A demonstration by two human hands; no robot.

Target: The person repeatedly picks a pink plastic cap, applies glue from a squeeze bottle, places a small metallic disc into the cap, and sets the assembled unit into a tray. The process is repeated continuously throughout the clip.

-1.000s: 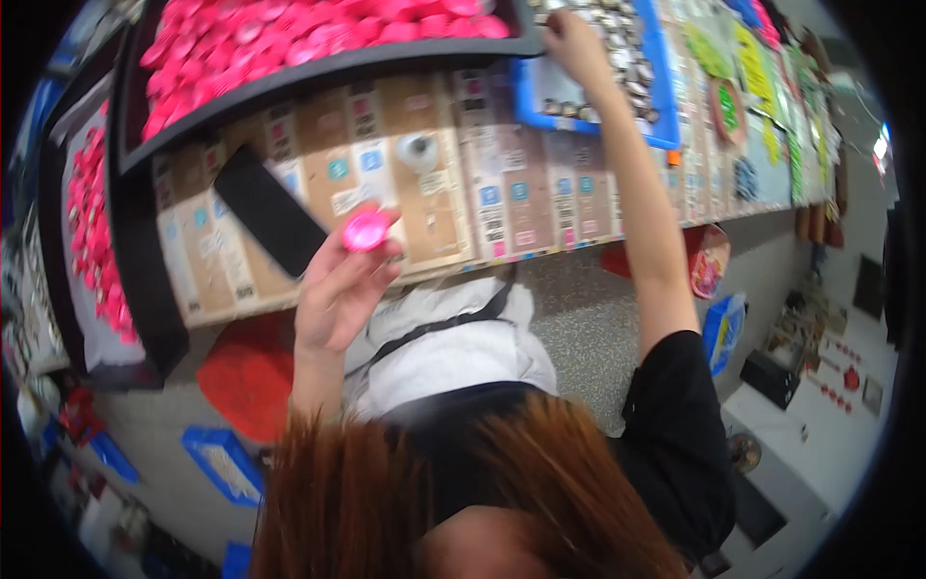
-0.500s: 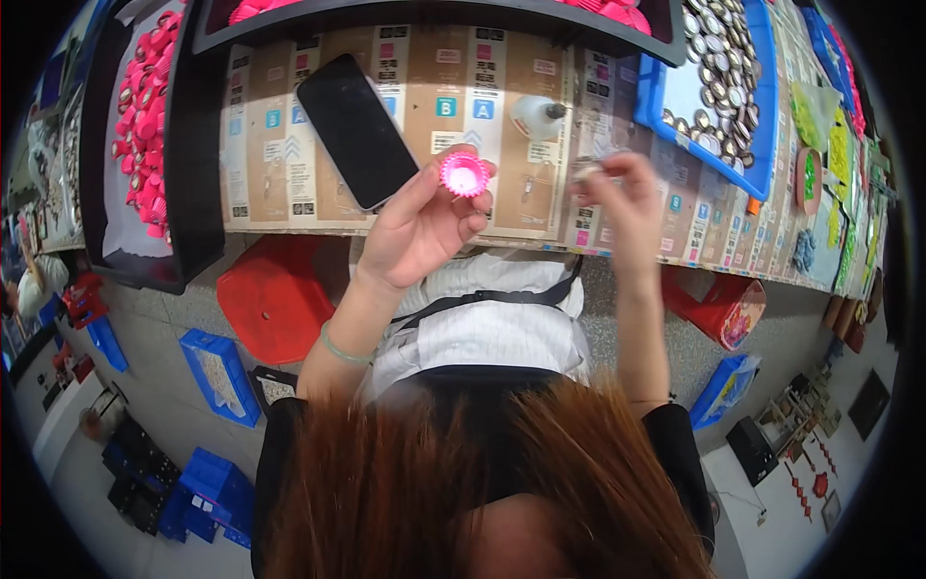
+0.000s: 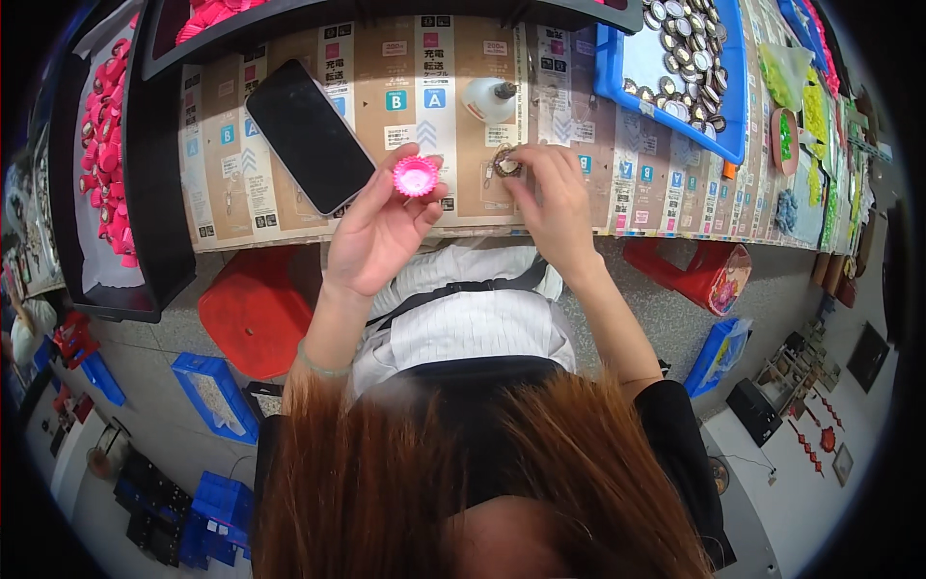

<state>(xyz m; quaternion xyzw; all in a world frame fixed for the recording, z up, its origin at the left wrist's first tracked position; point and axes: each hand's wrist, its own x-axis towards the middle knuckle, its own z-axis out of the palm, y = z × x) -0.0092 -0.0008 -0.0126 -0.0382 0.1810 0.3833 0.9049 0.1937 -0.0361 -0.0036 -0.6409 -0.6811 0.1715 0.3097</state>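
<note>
My left hand (image 3: 371, 241) is closed on a small bright pink cup with a fluted rim (image 3: 417, 177). Its open side faces up, pinched between thumb and fingers above the table edge. To the right of it, my right hand (image 3: 559, 198) pinches a round metal cap with a crimped, dark edge (image 3: 505, 162), held apart from the pink cup. A small white bottle with a dark tip (image 3: 489, 100) stands just beyond the two hands. Beside my left hand lies a phone with a black screen (image 3: 311, 137).
A blue tray (image 3: 617, 72) at the far right holds many metal caps. Pink cups fill a black bin (image 3: 154, 193) on the left; another black bin (image 3: 386, 31) spans the back. Red stools (image 3: 253, 314) stand under the printed-cardboard-covered table (image 3: 637, 207).
My right hand has come left with the metal cap, closer to the pink cup. My left hand keeps its hold on the cup. The whole view has shifted slightly.
</note>
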